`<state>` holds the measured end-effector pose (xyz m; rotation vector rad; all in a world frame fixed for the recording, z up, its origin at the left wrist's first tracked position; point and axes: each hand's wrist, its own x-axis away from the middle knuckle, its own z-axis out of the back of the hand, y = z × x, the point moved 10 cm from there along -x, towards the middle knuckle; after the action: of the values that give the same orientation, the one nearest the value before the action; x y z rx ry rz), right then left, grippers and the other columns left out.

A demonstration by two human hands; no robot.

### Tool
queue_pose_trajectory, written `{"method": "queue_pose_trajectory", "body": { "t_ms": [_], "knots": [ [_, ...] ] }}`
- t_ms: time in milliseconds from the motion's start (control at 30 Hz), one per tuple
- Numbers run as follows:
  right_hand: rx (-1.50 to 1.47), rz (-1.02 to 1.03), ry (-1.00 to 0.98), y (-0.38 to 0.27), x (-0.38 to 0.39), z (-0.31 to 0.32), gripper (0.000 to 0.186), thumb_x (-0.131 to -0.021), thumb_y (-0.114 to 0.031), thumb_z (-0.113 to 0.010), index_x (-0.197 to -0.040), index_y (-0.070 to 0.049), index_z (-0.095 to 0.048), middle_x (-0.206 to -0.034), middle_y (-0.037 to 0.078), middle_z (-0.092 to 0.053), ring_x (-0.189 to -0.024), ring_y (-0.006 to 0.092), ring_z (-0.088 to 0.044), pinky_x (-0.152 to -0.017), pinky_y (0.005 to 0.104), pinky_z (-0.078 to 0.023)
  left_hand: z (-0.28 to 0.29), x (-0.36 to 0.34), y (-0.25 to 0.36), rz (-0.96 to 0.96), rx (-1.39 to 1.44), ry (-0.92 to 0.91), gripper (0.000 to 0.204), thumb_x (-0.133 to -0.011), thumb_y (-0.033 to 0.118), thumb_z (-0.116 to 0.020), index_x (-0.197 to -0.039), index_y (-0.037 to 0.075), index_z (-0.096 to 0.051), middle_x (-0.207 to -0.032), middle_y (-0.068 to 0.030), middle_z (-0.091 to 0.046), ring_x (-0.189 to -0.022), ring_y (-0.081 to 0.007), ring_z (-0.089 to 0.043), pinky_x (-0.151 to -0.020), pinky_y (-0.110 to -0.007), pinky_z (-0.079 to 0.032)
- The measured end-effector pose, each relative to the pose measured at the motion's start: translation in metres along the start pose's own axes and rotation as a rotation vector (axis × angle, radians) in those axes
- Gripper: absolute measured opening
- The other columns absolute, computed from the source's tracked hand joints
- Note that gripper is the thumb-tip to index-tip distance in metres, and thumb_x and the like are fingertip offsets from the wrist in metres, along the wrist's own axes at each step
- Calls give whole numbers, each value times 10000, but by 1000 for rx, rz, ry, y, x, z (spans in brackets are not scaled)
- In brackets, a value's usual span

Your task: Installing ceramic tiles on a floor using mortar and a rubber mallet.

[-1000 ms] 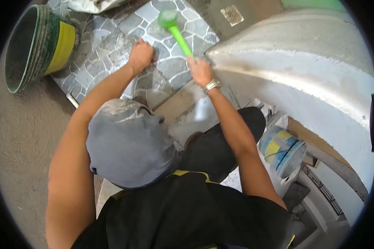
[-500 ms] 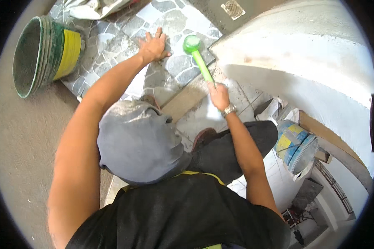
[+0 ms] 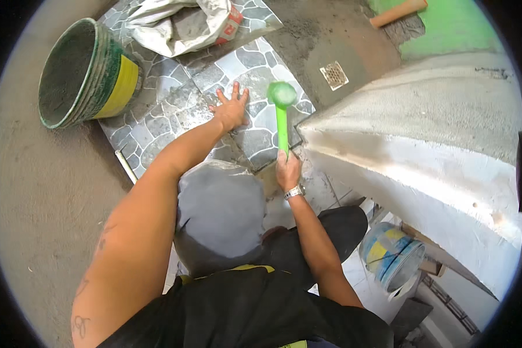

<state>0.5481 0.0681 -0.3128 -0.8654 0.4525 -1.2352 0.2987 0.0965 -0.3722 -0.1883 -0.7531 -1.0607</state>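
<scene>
My left hand (image 3: 232, 110) lies flat with fingers spread on grey stone-patterned floor tiles (image 3: 252, 145), dusty around the fingers. In my right hand (image 3: 288, 171), closed round the handle, is a bright green mallet (image 3: 282, 130). Its round head is over the tile to the right of my left hand; whether it touches the surface I cannot tell. A metal-banded watch (image 3: 294, 192) circles my right wrist.
A green bucket (image 3: 81, 81) with a yellow label stands tilted at left, near an open white sack (image 3: 156, 29). Ahead are a drain grate (image 3: 334, 76) and an orange pipe (image 3: 399, 13). A curved plastered wall (image 3: 412, 116) rises at right, with a blue bucket (image 3: 391, 255) below.
The view has shifted, bringing more of the sack and the green patch into sight. The mallet's handle, slanted before, now points nearly straight ahead. My left hand stays spread on the tiles.
</scene>
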Motion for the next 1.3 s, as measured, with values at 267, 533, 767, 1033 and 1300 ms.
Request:
{"method": "queue_pose_trajectory", "body": {
  "t_ms": [267,533,767,1033,1300],
  "knots": [
    [35,-71,-55,-16,-34,-12,482,-997,-401,-462,-785,6,-609,-660,208,-593,-634,393,-584,-607,487,-428,2,4,-4,-39,29,21,1073,-771,346,-819,-1585,305,-120,-1667,-24,70,-1451,-567,-34,-1008,-800,-318],
    [99,-111,-171,19,-10,-7,491,-978,-421,-504,-903,43,-646,-791,297,-631,-766,475,-618,-666,532,-449,3,4,-3,-38,-10,44,1061,-779,362,-811,-1585,290,-124,-1666,-47,68,-1444,-579,-56,-1000,-772,-363],
    [148,-152,-122,55,17,9,501,-985,-429,-502,-842,35,-625,-768,289,-625,-786,483,-617,-692,539,-460,6,7,8,-37,-19,8,1047,-817,352,-780,-1593,265,-81,-1665,-59,88,-1436,-597,-31,-999,-792,-330],
    [137,-177,-107,69,21,19,526,-986,-427,-499,-813,42,-662,-801,307,-632,-804,484,-623,-712,535,-465,5,8,12,-43,-45,11,1008,-836,373,-759,-1589,266,-98,-1665,-74,69,-1433,-601,-53,-992,-779,-354],
    [64,-199,-62,52,23,21,475,-978,-412,-511,-895,27,-673,-819,292,-644,-798,484,-627,-702,535,-471,0,7,10,-68,-101,-2,1017,-812,375,-785,-1566,406,-104,-1652,-149,80,-1397,-653,-79,-980,-770,-379]
  ]
}}
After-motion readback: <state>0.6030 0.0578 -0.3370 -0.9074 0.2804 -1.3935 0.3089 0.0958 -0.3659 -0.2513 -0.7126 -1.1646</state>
